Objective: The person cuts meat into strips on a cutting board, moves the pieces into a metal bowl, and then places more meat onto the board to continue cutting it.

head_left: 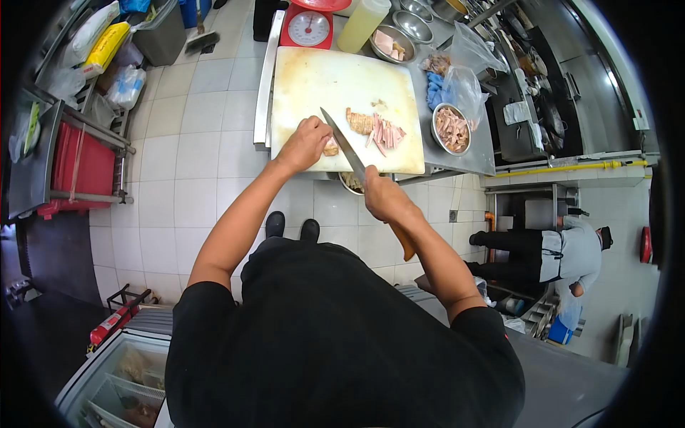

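Note:
In the head view my right hand is wrapped round the handle of a long kitchen knife. Its blade slants up and left across the white cutting board, tip close to my left hand. With bent fingers, my left hand holds a small piece of meat against the board near its front edge; the fingers partly cover it. Right of the blade lie a browned, sliced chunk of meat and a small heap of pink meat strips.
A metal bowl of cut meat stands right of the board, beside a plastic bag. Behind are a red scale, an oil bottle and another meat bowl. A co-worker bends at the far right.

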The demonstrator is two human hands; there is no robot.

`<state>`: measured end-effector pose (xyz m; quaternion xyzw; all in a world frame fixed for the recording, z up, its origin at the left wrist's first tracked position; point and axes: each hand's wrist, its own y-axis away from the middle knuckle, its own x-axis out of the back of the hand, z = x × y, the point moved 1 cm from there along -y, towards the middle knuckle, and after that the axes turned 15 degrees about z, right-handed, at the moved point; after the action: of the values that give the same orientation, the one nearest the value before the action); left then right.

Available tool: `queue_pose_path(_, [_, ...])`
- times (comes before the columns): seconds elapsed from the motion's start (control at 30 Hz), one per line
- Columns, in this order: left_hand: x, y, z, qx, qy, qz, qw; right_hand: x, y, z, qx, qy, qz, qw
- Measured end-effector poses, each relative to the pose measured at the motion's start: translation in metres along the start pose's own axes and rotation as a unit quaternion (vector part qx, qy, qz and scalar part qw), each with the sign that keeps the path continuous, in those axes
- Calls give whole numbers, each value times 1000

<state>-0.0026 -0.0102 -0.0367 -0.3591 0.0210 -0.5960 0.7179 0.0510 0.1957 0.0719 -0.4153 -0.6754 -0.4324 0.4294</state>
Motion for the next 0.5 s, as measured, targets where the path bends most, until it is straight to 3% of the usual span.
queue_pose_path(0.03, [1,0,1,2,-1,2,1000,15,3,-11,2,1,-2,1000])
queue_pose_path(0.1, [2,0,3,9,-6,-7,1000,31,14,-28,-87,-30,-96,991])
queue_pose_path(0.13, [2,-1,0,12,-8,-5,1000,6,13,-15,-31,-24,-42,998])
queue_pose_path(0.23, [4,1,-1,-14,11,1,1000,-34,3,-8,-19,-28,17,999])
queue_pose_path(0.43, [2,3,-1,-2,-2,13,1000,13,2,-14,-18,-5,-29,999])
queue_pose_path(0.5, [4,2,2,-3,-4,8,1000,19,11,-24,-73,-39,-85,993])
